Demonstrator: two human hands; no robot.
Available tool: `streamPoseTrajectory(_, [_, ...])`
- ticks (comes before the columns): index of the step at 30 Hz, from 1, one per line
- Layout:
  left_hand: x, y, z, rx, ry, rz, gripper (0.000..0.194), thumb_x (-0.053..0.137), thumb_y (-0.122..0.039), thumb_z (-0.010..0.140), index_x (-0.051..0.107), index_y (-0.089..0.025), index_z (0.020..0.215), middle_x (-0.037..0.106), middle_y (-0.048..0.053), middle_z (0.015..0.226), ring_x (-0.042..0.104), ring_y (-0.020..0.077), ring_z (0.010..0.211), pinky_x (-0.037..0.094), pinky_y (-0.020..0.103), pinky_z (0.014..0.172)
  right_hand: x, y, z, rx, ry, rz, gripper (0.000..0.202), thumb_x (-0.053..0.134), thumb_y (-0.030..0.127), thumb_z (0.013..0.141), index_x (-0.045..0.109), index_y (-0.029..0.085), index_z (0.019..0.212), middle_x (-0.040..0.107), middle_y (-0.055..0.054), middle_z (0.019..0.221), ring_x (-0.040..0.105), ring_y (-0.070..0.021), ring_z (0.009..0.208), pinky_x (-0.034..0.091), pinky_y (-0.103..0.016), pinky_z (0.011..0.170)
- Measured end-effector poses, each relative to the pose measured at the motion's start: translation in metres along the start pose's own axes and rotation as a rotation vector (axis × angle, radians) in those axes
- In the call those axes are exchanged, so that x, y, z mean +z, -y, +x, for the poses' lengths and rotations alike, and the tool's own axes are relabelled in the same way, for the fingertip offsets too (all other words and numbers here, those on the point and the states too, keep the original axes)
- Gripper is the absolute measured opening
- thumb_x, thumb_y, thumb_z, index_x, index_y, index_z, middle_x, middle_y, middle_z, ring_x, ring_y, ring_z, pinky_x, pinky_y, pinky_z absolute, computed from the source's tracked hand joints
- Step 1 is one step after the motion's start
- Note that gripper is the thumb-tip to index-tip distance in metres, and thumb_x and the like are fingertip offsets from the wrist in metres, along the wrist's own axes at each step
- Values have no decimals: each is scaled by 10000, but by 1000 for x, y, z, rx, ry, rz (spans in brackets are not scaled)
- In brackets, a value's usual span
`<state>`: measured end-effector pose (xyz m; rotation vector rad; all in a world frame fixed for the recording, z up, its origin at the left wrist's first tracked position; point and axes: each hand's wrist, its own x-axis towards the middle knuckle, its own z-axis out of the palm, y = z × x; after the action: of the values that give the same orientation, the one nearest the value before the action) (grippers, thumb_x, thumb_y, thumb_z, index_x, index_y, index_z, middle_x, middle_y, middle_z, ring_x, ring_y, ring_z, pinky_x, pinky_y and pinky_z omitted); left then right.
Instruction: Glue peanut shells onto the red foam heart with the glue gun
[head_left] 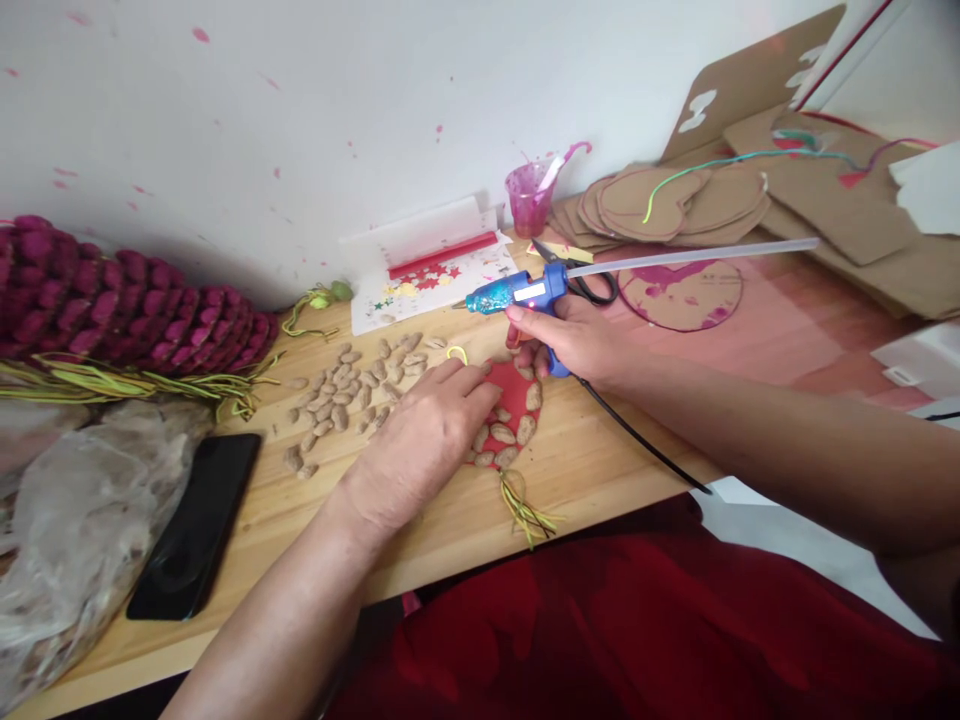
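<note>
My right hand (577,345) is wrapped round the handle of a blue hot glue gun (495,295), its nozzle pointing left above the table. A long clear glue stick (697,256) sticks out of its back, and a black cord hangs below. Under my left hand (431,425) lies a red rounded piece (516,385) with peanuts (503,433) set along its edge. The left fingers are bent together at its left side; their tips and anything between them are hidden. A yellow-green tassel (525,508) trails from the piece's near edge, and a yellow loop (457,353) shows at its far side.
Loose peanuts (341,385) lie to the left, near a black phone (196,525) and a plastic bag (97,520). Magenta knobbly pieces (135,290) line the wall. Behind are star cutouts (435,277), a pink-stained cup (529,205), scissors (600,290) and cardboard shapes (645,200).
</note>
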<state>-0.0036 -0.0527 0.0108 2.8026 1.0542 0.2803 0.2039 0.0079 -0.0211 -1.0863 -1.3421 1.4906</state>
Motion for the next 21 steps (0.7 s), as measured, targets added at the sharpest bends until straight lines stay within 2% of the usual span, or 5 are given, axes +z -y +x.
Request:
streamPoseTrajectory(3, [-2, 9, -1, -108, -135, -239, 130, 599, -149, 976, 729, -154, 979, 681, 74, 939, 611, 209, 913, 496, 355, 846, -1, 3, -2, -2, -29, 48, 429, 763, 579, 852, 614, 183, 779, 662, -19, 703, 627, -104, 491, 447, -195, 362])
streamPoseTrajectory(6, [-8, 21, 0, -365, -262, -680, 75, 713, -222, 906, 750, -169, 943, 720, 44, 890, 641, 162, 810, 501, 289, 757, -2, 9, -7, -42, -43, 95, 441, 771, 590, 838, 629, 176, 779, 670, -35, 748, 643, -114, 514, 459, -204, 373])
streamPoseTrajectory(8, [-12, 27, 1, -524, -332, -1039, 174, 801, -299, 835, 758, -160, 930, 725, 30, 836, 629, 128, 717, 493, 245, 672, -3, 15, -12, -92, -24, 108, 435, 754, 591, 854, 648, 178, 768, 642, -25, 680, 632, -118, 516, 465, -206, 390])
streamPoseTrajectory(12, [-14, 36, 3, -666, -400, -1568, 358, 952, -363, 640, 738, -127, 804, 671, 6, 692, 577, 77, 609, 468, 177, 588, -4, 28, -24, -161, -5, 140, 361, 747, 536, 882, 688, 187, 811, 679, -46, 841, 661, -127, 589, 478, -224, 432])
streamPoseTrajectory(21, [-8, 46, 4, -662, -360, -1801, 338, 943, -333, 680, 715, -105, 781, 653, 29, 694, 577, 76, 623, 496, 161, 587, -8, 20, -37, -280, 117, -44, 304, 617, 497, 992, 675, 222, 876, 655, -14, 691, 597, -123, 565, 445, -237, 462])
